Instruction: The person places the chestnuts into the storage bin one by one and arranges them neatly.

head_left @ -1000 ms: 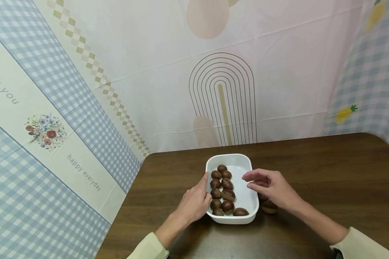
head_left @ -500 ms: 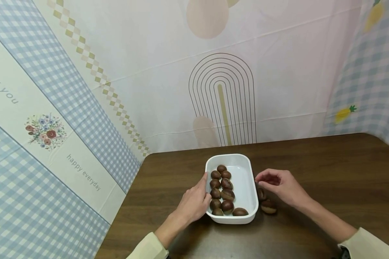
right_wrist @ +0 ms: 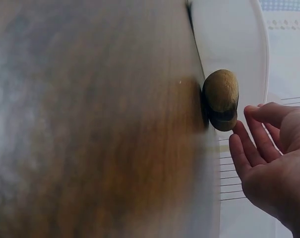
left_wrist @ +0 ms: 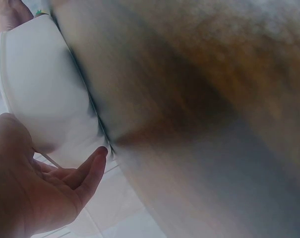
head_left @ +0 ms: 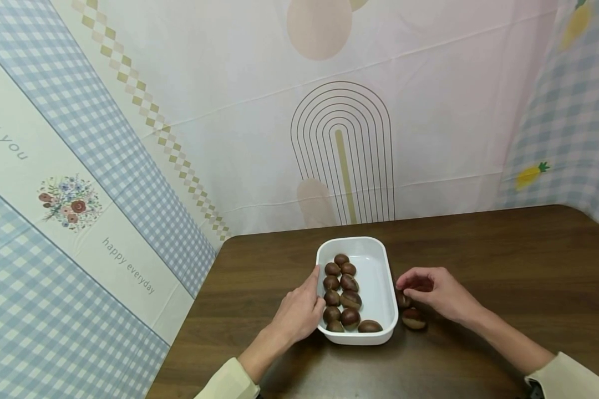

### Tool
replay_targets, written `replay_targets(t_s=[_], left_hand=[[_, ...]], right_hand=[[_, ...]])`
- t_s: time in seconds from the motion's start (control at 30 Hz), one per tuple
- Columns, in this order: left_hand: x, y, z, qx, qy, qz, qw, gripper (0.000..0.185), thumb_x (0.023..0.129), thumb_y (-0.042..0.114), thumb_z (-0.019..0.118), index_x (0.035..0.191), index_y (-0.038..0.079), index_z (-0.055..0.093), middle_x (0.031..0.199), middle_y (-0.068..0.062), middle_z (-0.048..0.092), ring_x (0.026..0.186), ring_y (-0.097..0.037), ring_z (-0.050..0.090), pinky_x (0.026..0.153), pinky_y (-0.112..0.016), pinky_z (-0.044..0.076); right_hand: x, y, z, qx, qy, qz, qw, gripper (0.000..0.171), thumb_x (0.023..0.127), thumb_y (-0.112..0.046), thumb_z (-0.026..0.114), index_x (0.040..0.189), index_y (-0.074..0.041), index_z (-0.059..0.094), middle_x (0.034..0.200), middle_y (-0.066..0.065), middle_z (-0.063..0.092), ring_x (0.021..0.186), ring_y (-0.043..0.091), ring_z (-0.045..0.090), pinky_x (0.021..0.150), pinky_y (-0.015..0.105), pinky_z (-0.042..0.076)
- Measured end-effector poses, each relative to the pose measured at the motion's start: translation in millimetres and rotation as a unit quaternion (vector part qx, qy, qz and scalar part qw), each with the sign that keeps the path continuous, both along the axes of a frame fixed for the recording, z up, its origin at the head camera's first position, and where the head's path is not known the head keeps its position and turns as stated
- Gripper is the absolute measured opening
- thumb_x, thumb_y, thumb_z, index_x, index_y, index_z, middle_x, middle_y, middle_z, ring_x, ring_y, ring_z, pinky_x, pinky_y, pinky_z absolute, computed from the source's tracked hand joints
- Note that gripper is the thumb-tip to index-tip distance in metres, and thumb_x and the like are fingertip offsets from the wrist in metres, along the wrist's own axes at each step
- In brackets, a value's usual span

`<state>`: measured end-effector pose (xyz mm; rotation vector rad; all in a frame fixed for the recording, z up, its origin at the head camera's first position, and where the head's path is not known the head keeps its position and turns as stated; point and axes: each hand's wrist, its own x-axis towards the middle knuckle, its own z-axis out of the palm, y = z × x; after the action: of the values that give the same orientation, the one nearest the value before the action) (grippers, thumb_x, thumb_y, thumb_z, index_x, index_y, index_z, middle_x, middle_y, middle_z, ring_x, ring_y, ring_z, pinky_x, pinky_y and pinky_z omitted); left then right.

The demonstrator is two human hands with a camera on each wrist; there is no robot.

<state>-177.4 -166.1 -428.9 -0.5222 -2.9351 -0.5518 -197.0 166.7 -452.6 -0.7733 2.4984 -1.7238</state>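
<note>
A white rectangular tray (head_left: 374,277) stands on the table, with brown chestnuts (head_left: 350,300) lined up along its left side and one at its near end. My left hand (head_left: 297,311) rests against the tray's left side, index finger stretched along the rim. Its fingers lie by the outer wall in the left wrist view. My right hand (head_left: 441,293) is just outside the right wall, fingers bent and thumb apart, over a partly hidden chestnut (head_left: 403,300). Another chestnut (head_left: 414,318) lies nearer me. In the right wrist view the fingertips come close to the rear chestnut (right_wrist: 223,121); contact is unclear.
The dark wooden table (head_left: 504,266) reaches back to a printed cloth wall (head_left: 444,111). A checked cloth (head_left: 110,183) hangs along the left side. The tray's raised rim stands between its inside and the loose chestnuts.
My right hand has moved from above the inside of the tray out to the right, then slightly down to the loose chestnuts. My left hand and the tray have hardly moved.
</note>
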Motion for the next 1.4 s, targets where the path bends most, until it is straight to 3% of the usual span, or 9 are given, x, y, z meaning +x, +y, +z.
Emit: replay_targets(t_s=[0.17, 0.57, 1.07, 1.4], left_hand=[[-0.3, 0, -0.4, 0.001, -0.002, 0.001, 1.0000, 0.069, 0.098, 0.016, 0.051, 0.163, 0.003, 0.032, 0.162, -0.011, 0.048, 0.131, -0.029, 0.064, 0.104, -0.049, 0.053], [-0.1, 0, -0.2, 0.003, 0.000, 0.002, 1.0000, 0.069, 0.098, 0.016, 0.052, 0.163, 0.004, 0.032, 0.161, -0.012, 0.049, 0.128, -0.030, 0.065, 0.102, -0.050, 0.054], [0.0, 0, 0.0, 0.002, -0.003, 0.003, 1.0000, 0.069, 0.099, 0.016, 0.051, 0.164, 0.004, 0.031, 0.161, -0.011, 0.050, 0.128, -0.029, 0.065, 0.102, -0.050, 0.054], [-0.4, 0, -0.1, 0.002, -0.002, 0.001, 1.0000, 0.069, 0.099, 0.016, 0.051, 0.164, 0.004, 0.031, 0.162, -0.011, 0.049, 0.130, -0.029, 0.065, 0.103, -0.050, 0.054]], right_hand=[[1.1, 2, -1.3, 0.031, -0.011, 0.012, 0.999, 0.012, 0.095, -0.006, 0.073, 0.106, -0.008, 0.075, 0.103, 0.006, 0.076, 0.093, 0.008, 0.069, 0.082, 0.021, 0.055], [2.0, 2, -3.5, 0.117, 0.030, -0.003, 0.993, 0.017, 0.089, -0.024, 0.083, 0.105, -0.021, 0.077, 0.104, -0.007, 0.077, 0.095, 0.003, 0.066, 0.085, 0.024, 0.054], [0.5, -4, -5.0, 0.099, 0.006, 0.022, 0.995, 0.020, 0.094, -0.017, 0.077, 0.112, -0.010, 0.076, 0.096, -0.002, 0.076, 0.080, 0.002, 0.067, 0.073, 0.022, 0.054], [-2.3, -8, -6.5, 0.109, 0.051, 0.027, 0.992, 0.019, 0.088, -0.008, 0.078, 0.107, -0.010, 0.077, 0.101, -0.001, 0.077, 0.086, -0.001, 0.068, 0.076, 0.025, 0.058]])
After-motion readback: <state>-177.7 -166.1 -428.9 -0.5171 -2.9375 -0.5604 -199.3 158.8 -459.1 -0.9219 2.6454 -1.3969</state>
